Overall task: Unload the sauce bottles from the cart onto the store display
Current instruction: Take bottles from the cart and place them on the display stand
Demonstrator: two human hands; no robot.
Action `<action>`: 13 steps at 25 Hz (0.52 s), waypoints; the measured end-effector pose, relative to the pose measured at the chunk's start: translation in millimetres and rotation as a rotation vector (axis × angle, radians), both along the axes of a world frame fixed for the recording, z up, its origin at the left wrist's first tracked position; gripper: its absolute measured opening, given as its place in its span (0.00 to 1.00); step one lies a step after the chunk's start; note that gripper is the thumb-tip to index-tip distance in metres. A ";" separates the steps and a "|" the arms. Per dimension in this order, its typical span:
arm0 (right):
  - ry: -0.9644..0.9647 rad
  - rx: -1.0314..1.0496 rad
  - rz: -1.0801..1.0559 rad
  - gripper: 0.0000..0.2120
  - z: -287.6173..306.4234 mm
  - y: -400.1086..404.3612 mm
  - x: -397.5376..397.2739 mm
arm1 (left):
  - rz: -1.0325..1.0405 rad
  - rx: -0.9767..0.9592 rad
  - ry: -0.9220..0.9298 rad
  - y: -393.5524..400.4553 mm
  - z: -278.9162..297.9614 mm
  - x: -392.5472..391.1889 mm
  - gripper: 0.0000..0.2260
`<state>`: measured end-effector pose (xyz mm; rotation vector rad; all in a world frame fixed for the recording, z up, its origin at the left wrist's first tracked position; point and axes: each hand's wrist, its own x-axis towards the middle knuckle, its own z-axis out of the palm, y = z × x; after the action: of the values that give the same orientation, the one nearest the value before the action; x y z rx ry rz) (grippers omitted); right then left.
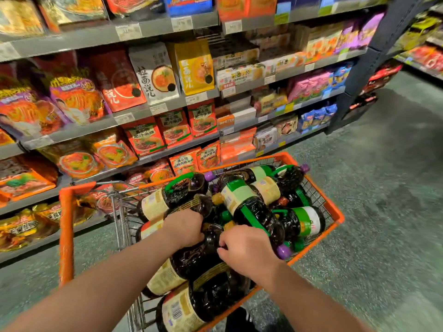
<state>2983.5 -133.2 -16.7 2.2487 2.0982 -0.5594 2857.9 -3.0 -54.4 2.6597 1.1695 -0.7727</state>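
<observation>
An orange-rimmed wire cart stands in the aisle, piled with several large dark sauce bottles lying on their sides. Both my hands reach into the pile. My left hand grips the shoulder of a dark bottle with a cream label near the middle. My right hand curls its fingers round the same bottle's neck area, just beside a green-labelled bottle with a purple cap. Other bottles with green handles lie behind. What my fingertips touch is hidden.
Grey store shelves on the left and ahead hold orange, red and purple noodle packets. A dark shelf end stands at the right. Grey-green floor stretches to the right of the cart. My dark shoe shows under the cart.
</observation>
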 end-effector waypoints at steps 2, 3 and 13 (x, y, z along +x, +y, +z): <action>0.038 0.064 0.016 0.13 -11.7 -1.3 -9.9 | 0.016 -0.034 0.004 2.0 -3.2 0.8 0.12; 0.058 0.079 0.024 0.13 -15.9 -2.5 -15.3 | 0.032 -0.036 0.000 2.1 -1.9 -0.7 0.12; 0.418 -0.049 -0.205 0.17 -19.6 -3.6 -63.5 | 0.289 0.127 -0.171 -34.4 30.1 -34.9 0.12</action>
<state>2919.9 -136.8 -36.3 2.5113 1.9825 -1.1693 2823.1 -37.4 -24.3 2.5081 1.5521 -0.4283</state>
